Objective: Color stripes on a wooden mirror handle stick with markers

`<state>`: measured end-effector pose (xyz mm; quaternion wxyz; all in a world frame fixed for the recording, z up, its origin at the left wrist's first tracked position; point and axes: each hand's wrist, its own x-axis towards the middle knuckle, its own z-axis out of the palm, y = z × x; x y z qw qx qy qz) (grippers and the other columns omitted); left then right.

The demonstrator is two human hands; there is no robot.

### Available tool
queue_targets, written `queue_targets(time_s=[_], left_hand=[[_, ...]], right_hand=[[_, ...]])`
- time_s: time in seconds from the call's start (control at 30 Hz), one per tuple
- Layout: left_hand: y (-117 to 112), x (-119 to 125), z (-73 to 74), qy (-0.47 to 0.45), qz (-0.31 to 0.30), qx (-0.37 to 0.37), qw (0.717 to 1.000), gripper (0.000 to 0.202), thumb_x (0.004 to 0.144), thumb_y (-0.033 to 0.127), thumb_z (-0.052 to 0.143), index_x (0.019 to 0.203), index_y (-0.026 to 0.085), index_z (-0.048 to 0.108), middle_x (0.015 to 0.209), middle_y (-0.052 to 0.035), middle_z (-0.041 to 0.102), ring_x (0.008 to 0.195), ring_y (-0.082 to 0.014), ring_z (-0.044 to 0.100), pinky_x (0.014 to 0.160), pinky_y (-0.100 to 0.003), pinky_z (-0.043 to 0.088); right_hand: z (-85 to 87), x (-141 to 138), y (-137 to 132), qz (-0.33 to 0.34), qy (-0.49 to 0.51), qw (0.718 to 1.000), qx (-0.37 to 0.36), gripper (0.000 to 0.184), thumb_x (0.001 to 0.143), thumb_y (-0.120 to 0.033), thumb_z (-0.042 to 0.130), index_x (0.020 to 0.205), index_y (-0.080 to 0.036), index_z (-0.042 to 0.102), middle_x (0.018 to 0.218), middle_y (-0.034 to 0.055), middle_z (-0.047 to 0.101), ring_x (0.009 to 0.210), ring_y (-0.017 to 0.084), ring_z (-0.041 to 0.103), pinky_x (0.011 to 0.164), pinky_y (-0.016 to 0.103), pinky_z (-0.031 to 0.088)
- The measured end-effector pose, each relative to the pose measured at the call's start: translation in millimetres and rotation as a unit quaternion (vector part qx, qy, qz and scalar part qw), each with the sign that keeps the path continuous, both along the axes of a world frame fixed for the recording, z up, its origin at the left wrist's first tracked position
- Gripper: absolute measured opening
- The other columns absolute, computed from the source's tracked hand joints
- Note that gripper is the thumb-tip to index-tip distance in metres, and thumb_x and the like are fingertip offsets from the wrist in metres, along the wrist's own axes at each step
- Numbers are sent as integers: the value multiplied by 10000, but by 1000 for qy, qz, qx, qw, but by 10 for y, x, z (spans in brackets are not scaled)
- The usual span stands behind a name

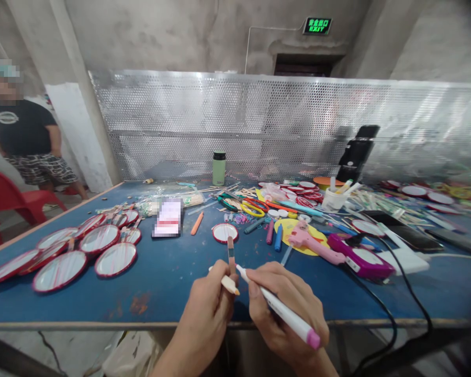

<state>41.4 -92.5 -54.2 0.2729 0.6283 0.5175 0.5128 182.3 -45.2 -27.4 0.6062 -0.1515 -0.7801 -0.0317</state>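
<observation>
My left hand [210, 309] is closed on the wooden craft stick [231, 251] of a small round white paddle with a red rim [224, 232]. A white marker with an orange tip [230, 285] is also tucked in that hand, pointing right. In my right hand [288, 309] is a white marker with a pink end [290, 314], gripped like a pen. Its pink tip is at the right edge of the stick, just above my left fingers; I cannot tell if they touch. The stick's lower part is hidden by my left hand.
Several larger red-rimmed white discs [115, 258] lie at the left. A phone [168, 217] and an orange marker [197, 223] sit behind my hands. To the right are a pink glue gun [316, 243], a purple box [361, 256] and black cables. A green bottle [219, 168] stands at the back.
</observation>
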Motion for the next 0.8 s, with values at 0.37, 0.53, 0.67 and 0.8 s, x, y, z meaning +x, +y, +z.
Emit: queue_targets(time_s=[0.37, 0.53, 0.67, 0.8], left_hand=[[21, -9, 5, 2, -1, 4, 1000, 305, 1024, 373, 354, 765, 218, 398, 656, 70, 396, 588, -110, 318, 549, -216, 276], [9, -2, 15, 0, -7, 9, 1000, 307, 1023, 383, 356, 766, 219, 395, 651, 74, 388, 583, -110, 311, 543, -216, 270], [4, -3, 0, -6, -10, 15, 1000, 303, 1024, 373, 353, 766, 220, 393, 646, 75, 388, 575, -108, 308, 538, -212, 272], [7, -8, -3, -5, -6, 12, 1000, 302, 1021, 369, 361, 761, 219, 395, 653, 69, 398, 584, -110, 315, 543, -212, 275]], right_hand=[[-4, -3, 2, -7, -3, 1000, 6, 161, 836, -58, 579, 915, -175, 655, 736, 25, 710, 659, 141, 688, 612, 242, 550], [2, -8, 3, -3, 0, 1000, 12, 169, 824, -52, 591, 930, -166, 657, 742, 23, 712, 661, 137, 689, 623, 235, 549], [-10, -14, 12, 9, -9, 1000, 11, 171, 829, -50, 580, 927, -166, 658, 739, 23, 707, 669, 141, 689, 629, 240, 551], [-16, -13, 21, -2, -4, 1000, 13, 161, 824, -54, 590, 922, -166, 652, 740, 24, 708, 664, 137, 684, 627, 236, 550]])
